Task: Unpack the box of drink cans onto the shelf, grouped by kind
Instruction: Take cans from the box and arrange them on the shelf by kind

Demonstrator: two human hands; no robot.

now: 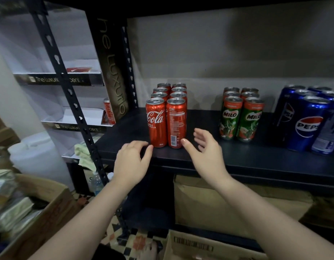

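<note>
Coke cans [166,117]: we see red cans standing upright on the dark shelf [237,152], 2 cols running front to back, approx 4 deep; front pair nearest us, one w/ logo facing out, other w/ label text.
Coke vs hands: front pair sits just beyond & between both hands; the block is left of centre on the shelf.
Left hand [131,162]: palm down at the shelf front edge, fingers loosely curled, holding nothing; tips reach the base of the front-left Coke can, contact looks likely but we can't tell for sure.
Right hand [207,151]: spread & relaxed, palm turned toward the left, holds nothing; thumb tip at the lower right side of the front-right Coke can, touching or just shy, can't tell which.
Milo cans [241,117]: green, upright, own block to the right of the Coke, clear gap between; 2 cols, approx 3 deep.
Pepsi cans [308,121]: blue, upright, far right of the shelf, partly cut off by frame edge; apart from the Milo block.
Lone red can [108,113]: on a white display rack to the left, beyond the black upright [72,102].
Boxes: open cardboard box [209,246] low in front of us, contents not visible; bigger carton [228,205] under the shelf.
</note>
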